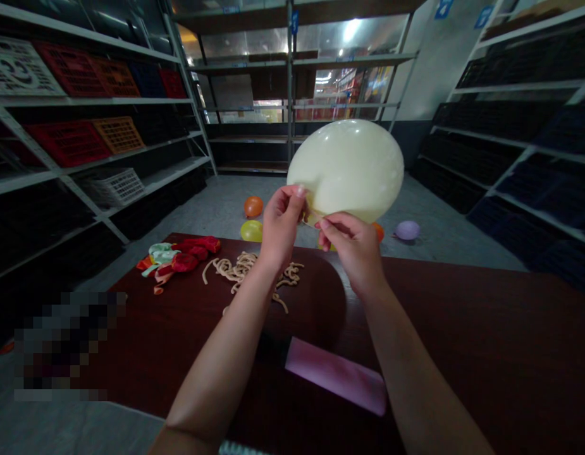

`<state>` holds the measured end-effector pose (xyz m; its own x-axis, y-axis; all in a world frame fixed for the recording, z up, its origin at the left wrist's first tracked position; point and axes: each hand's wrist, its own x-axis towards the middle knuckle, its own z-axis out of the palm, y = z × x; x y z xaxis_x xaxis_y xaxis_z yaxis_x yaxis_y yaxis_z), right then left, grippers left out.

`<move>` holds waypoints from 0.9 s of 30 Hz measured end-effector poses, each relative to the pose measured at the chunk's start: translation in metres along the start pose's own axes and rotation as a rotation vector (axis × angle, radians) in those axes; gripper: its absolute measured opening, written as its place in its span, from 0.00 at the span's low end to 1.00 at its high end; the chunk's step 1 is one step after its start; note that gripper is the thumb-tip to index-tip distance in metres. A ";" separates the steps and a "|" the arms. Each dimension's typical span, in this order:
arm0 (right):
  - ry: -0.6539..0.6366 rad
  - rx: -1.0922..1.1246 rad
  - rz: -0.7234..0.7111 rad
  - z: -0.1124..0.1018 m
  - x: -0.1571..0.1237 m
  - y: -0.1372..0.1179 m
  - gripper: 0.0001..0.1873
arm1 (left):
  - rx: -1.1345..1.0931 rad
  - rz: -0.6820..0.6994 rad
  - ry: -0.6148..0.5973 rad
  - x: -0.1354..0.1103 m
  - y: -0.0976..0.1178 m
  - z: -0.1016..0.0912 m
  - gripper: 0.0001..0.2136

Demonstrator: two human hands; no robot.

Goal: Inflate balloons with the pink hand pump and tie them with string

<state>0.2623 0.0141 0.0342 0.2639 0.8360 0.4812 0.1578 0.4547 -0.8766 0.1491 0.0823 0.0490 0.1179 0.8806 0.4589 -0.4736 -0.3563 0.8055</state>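
Note:
A large pale cream balloon (349,167), blown up, is held in the air above the far edge of the table. My left hand (283,221) pinches at its neck end, fingers closed. My right hand (351,243) is closed beside it, thumb and forefinger pinched at the balloon's neck. Whether a string lies between the fingers is too small to make out. Beneath my forearms lies a pile of beige cord pieces (242,268). Nearer to me a pink, tube-like object (337,374) with a dark end rests on the tabletop.
Uninflated balloons (181,258) in red, mint and orange lie on the left of the dark brown table (463,335). Behind it, an orange balloon (253,206), a yellow balloon (252,230) and a purple balloon (406,230) sit on the floor. Shelves with crates (69,139) stand around.

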 end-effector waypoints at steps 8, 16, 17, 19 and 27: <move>0.039 0.080 0.002 -0.008 0.001 -0.010 0.14 | 0.132 0.040 -0.105 -0.006 0.006 0.001 0.08; -0.029 0.009 0.053 -0.001 0.001 -0.001 0.14 | -0.117 -0.187 0.046 -0.001 0.001 -0.003 0.16; -0.031 -0.002 0.055 0.000 0.000 -0.002 0.13 | -0.144 -0.218 0.061 0.000 0.002 -0.004 0.17; -0.041 -0.016 0.054 0.001 -0.001 -0.003 0.12 | -0.195 -0.265 0.094 0.001 0.002 -0.007 0.17; -0.079 -0.060 0.069 0.003 -0.001 -0.003 0.10 | -0.265 -0.353 0.141 0.009 0.004 -0.019 0.16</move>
<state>0.2585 0.0127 0.0365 0.2010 0.8871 0.4156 0.1991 0.3784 -0.9040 0.1319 0.0952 0.0491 0.2011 0.9741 0.1036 -0.6345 0.0489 0.7714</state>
